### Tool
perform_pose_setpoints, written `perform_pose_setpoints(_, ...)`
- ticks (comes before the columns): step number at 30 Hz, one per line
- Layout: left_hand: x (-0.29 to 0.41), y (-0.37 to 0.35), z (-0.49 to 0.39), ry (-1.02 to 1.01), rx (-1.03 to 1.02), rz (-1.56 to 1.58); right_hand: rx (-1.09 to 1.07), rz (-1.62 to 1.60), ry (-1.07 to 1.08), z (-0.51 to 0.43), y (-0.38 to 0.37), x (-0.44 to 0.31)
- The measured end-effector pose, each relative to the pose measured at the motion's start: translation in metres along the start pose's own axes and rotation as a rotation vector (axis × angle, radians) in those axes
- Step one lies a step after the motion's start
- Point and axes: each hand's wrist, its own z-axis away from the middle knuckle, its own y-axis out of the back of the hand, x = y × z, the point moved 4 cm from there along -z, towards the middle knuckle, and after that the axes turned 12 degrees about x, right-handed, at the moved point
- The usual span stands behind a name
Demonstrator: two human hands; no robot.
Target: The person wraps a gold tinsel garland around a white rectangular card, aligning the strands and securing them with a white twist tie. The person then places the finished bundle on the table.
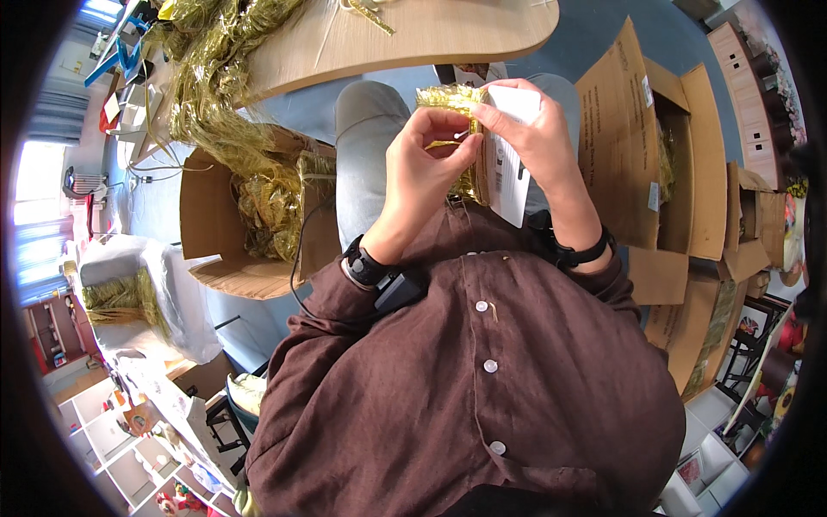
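Note:
Above my lap, my right hand (pixel 539 139) grips a white card (pixel 510 171) with a slot and printing, together with a folded bundle of gold tinsel fringe (pixel 480 171). The thumb presses on the bundle's edge beside the card. My left hand (pixel 420 168) has its thumb and fingers at the fringe's near left side, holding its edge. A small white tip (pixel 460 135), perhaps of a tie, shows between those fingers. The fingers partly hide the fringe, whose shiny strands (pixel 449 97) stick out above my left hand.
A wooden table (pixel 413 32) with a rounded corner lies ahead. Gold tinsel (pixel 213 97) hangs off it into an open cardboard box (pixel 207 213) at left. Another open carton (pixel 620 142) stands close on the right. A cable (pixel 296 258) runs by my left sleeve.

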Motion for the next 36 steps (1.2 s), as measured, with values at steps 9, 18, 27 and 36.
perform_pose_setpoints(9,-0.029,0.024,-0.001,0.155,-0.004,0.131,-0.041,0.127,-0.035,0.008,-0.012,0.009)
perform_pose_setpoints(18,-0.059,0.035,-0.003,0.315,-0.027,0.161,-0.095,0.209,-0.114,0.005,-0.022,0.037)
perform_pose_setpoints(27,-0.062,0.044,0.001,0.331,-0.005,0.182,-0.143,0.116,-0.165,0.003,-0.028,0.043)
perform_pose_setpoints(36,-0.059,0.046,0.013,0.353,-0.006,0.350,-0.141,0.127,-0.185,0.008,-0.028,0.037)
